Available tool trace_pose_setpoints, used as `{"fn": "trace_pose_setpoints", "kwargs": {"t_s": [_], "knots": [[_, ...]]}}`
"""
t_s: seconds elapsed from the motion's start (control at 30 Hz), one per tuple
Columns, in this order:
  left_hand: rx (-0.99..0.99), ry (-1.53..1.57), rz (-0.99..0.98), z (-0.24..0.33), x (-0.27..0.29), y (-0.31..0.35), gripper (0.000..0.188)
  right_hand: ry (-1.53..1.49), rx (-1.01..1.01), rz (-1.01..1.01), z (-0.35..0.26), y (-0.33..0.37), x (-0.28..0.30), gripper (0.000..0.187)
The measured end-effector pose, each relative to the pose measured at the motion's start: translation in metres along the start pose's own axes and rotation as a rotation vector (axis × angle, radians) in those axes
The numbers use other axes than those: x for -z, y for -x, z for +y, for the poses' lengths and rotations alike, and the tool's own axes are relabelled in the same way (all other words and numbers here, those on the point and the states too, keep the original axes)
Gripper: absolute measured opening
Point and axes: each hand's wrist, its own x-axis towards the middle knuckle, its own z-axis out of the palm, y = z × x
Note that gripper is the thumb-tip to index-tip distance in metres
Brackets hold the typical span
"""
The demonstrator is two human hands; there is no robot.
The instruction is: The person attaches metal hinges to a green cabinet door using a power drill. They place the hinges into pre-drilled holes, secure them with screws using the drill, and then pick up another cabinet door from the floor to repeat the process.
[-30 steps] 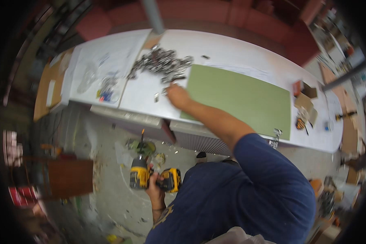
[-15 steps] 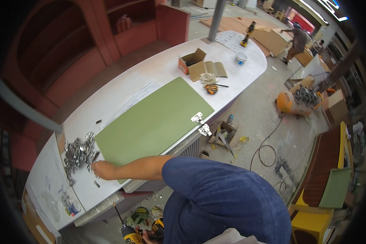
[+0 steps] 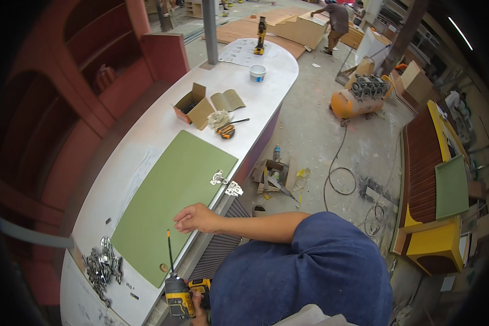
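My left hand [image 3: 200, 308] grips a yellow-and-black cordless driver [image 3: 179, 298] at the lower edge. Its long bit points up, the tip a little below my right hand [image 3: 196, 218]. That hand is over the front edge of a green panel [image 3: 165, 195], fingers pinched together; anything between them is too small to make out. Flat on the white counter [image 3: 126, 176], the panel has a metal hinge [image 3: 218, 177] at its far front corner, with an arm [image 3: 233, 188] jutting past the edge. A round hole [image 3: 163, 268] shows near its close end. Beside it lies a heap of shiny hinges [image 3: 102, 267].
Farther along the counter are an open carton [image 3: 193, 103], a tape measure [image 3: 226, 131], a white tub [image 3: 257, 73] and another cordless tool [image 3: 261, 38]. An orange compressor [image 3: 356, 100] with a hose stands on the floor to the right. Another person [image 3: 337, 24] bends over boards.
My right hand has left the hinge heap and moved right and away, over the panel. The driver has risen beside the panel's front edge. The view has shifted.
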Motion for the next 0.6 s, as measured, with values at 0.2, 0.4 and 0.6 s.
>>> {"fn": "trace_pose_setpoints", "kwargs": {"t_s": [0.2, 0.4, 0.6], "knots": [[-0.043, -0.107, -0.289, -0.015, -0.033, -0.040, 0.030, -0.132, -0.119, 0.224, -0.031, 0.043, 0.057, 0.026], [-0.068, -0.181, -0.476, -0.024, -0.067, -0.071, 0.028, -0.591, -0.105, 0.266, -0.050, 0.077, 0.085, 0.021], [-0.042, -0.371, -0.552, -0.036, -0.073, -0.088, 0.025, -0.716, -0.039, 0.324, -0.051, 0.085, 0.114, 0.016]]}}
